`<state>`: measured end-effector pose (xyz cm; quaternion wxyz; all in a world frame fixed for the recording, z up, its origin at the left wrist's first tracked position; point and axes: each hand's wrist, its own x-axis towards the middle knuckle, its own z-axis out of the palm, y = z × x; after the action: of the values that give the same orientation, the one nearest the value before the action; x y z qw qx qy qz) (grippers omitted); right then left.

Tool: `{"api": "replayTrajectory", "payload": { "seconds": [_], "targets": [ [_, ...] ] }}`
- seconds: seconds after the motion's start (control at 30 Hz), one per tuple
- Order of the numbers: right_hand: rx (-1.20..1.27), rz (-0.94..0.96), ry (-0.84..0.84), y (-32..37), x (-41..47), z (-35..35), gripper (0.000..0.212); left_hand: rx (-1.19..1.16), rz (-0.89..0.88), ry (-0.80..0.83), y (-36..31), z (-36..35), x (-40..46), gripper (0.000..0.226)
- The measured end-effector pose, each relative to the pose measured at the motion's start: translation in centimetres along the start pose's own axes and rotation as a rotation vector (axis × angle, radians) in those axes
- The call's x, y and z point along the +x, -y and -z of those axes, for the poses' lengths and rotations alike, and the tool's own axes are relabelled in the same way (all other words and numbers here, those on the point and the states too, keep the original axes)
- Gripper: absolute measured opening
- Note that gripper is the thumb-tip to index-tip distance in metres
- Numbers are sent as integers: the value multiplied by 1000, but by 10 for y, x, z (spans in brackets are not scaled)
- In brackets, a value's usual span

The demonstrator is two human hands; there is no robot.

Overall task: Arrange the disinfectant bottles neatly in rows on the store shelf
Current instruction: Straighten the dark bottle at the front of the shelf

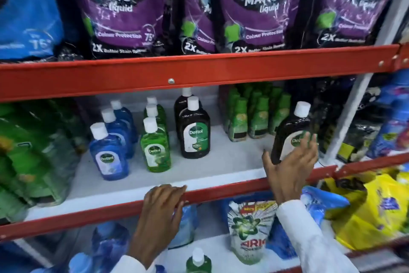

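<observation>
On the white middle shelf point(221, 162) stand three rows of Dettol bottles with white caps: blue bottles point(109, 153) on the left, green bottles point(156, 146) beside them, and dark brown bottles point(194, 133) to their right. My right hand point(290, 171) grips another dark brown bottle point(292, 126), tilted, at the shelf's right end. My left hand point(163, 204) rests on the shelf's red front rail point(88, 217), fingers curled over it.
Small green bottles point(256, 115) crowd the back right of the shelf. Green packs point(33, 153) fill its left end. Purple detergent pouches point(254, 7) hang above. Below are an Ariel pouch point(250, 230), a green bottle point(198, 261) and yellow bags point(371, 210).
</observation>
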<state>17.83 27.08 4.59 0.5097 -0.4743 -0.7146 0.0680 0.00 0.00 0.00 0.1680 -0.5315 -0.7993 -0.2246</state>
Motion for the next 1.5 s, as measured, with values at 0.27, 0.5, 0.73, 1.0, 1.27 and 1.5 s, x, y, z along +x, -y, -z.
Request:
{"api": "replayTrajectory", "payload": {
  "seconds": [0.27, 0.5, 0.73, 1.0, 1.27, 1.5],
  "targets": [
    [182, -272, 156, -18, 25, -5, 119, -10, -20, 38, 12, 0, -3, 60],
    [203, -177, 133, 21, 1, 9, 110, -48, -9, 65, 9, 5, -4, 62],
    [282, -21, 300, 111, -50, 5, 105, -53, 6, 109, 6, 14, -7, 77],
    [222, -10, 412, 146, -86, -15, 98, -44, 23, 139, 14, 23, -15, 89],
    [221, -25, 426, 142, -95, -13, 113, 5, 4, 122, 16, 22, -19, 88],
    [462, 150, 327, 129, -145, 21, 82, 53, 180, -41, 55, 58, -44, 46]
  ]
}}
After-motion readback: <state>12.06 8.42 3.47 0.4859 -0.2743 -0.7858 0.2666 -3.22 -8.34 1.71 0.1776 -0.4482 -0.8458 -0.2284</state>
